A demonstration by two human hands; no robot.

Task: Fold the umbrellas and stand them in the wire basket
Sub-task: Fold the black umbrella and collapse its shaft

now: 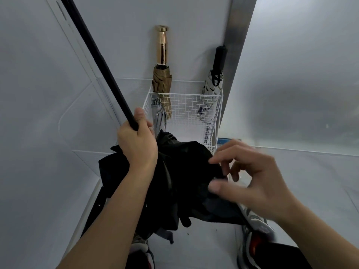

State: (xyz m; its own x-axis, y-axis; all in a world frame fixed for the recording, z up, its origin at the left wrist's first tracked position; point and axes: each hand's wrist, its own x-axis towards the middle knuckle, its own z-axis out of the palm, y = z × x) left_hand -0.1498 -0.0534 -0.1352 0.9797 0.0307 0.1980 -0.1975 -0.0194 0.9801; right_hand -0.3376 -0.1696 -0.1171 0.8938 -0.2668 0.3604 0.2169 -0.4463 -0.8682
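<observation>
A black umbrella [180,177] hangs loose and unrolled in front of me, its long black shaft [97,61] slanting up to the top left. My left hand [138,140] grips the shaft's lower end. My right hand [250,175] hovers at the canopy's right side, fingertips and thumb touching the black fabric. Behind stands the white wire basket [192,105]. In it lean a tan umbrella with a gold handle [162,74], a grey umbrella [159,117] and a white patterned umbrella with a black handle [213,82].
White walls close in on the left and back, and a grey metal post [237,26] rises at the right behind the basket. My two sneakers [254,226] stand on the white floor below the umbrella.
</observation>
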